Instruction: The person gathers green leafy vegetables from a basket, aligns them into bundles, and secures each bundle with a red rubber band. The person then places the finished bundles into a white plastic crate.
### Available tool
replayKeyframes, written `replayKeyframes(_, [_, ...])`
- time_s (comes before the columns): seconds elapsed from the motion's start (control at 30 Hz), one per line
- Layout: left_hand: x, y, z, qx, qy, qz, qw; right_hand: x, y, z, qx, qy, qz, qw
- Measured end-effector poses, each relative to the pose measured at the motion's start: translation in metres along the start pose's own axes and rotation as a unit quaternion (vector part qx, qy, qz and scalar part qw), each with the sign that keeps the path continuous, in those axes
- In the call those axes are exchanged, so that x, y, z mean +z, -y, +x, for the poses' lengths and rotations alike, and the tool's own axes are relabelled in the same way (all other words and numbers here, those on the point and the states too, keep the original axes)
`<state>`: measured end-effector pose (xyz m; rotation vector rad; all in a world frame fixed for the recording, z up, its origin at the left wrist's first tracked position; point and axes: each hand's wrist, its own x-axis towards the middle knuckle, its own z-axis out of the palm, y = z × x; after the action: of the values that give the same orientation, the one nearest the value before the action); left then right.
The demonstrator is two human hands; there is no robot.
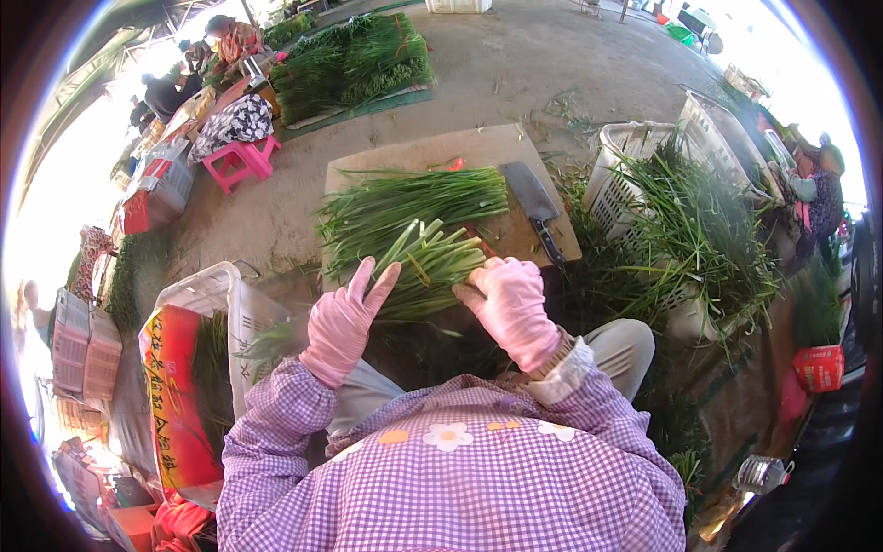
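A near bunch of garlic chives (441,259) lies over the front of a wooden board (441,148), its pale stem ends pointing right and a few stems sticking up. My left hand (348,314), in a pink glove, is at the bunch's left side with thumb and forefinger spread and nothing between them; its other fingers are hidden. At the stem ends, my pink-gloved right hand (514,307) curls its fingers around the bunch's right edge. Behind lies a larger pile of chives (421,196). A cleaver (530,193) with a black handle rests on the board's right side.
White plastic crates (614,159) heaped with loose greens (697,234) stand at right. At left is another white crate (227,297) with a red printed bag (183,393). Beyond are a pink stool (238,162), stacked chives (352,65) and seated people (238,41). A plastic bottle (759,475) lies lower right.
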<state>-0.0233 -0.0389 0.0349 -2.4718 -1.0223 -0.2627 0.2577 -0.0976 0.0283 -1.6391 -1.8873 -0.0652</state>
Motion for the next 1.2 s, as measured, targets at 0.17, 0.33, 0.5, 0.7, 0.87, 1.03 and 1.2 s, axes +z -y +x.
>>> replayKeyframes(0.17, [0.003,0.008,-0.009,-0.021,0.005,0.003,1.000,0.006,-0.029,-0.019,0.050,-0.029,-0.050,0.997])
replayKeyframes(0.33, [0.014,0.019,-0.012,-0.043,-0.004,-0.012,0.999,-0.036,-0.092,-0.059,0.142,-0.092,-0.262,0.950])
replayKeyframes(0.5, [0.009,0.004,0.001,-0.016,-0.013,-0.052,0.998,-0.034,0.004,-0.004,-0.032,-0.098,0.034,0.994])
replayKeyframes(0.7, [-0.006,-0.003,-0.001,-0.019,0.022,-0.112,0.993,0.021,0.004,0.010,-0.057,-0.035,0.002,0.998])
replayKeyframes(0.87, [-0.003,0.003,-0.006,-0.042,0.012,-0.155,0.987,0.016,-0.043,-0.017,0.148,-0.195,0.298,0.923])
replayKeyframes(1.03, [0.011,0.003,-0.007,-0.035,0.042,-0.121,0.991,-0.032,-0.087,-0.035,0.113,-0.154,-0.159,0.969])
replayKeyframes(1.2, [0.002,-0.013,0.002,-0.009,0.031,-0.151,0.988,-0.003,0.005,0.001,-0.040,-0.029,-0.017,0.999])
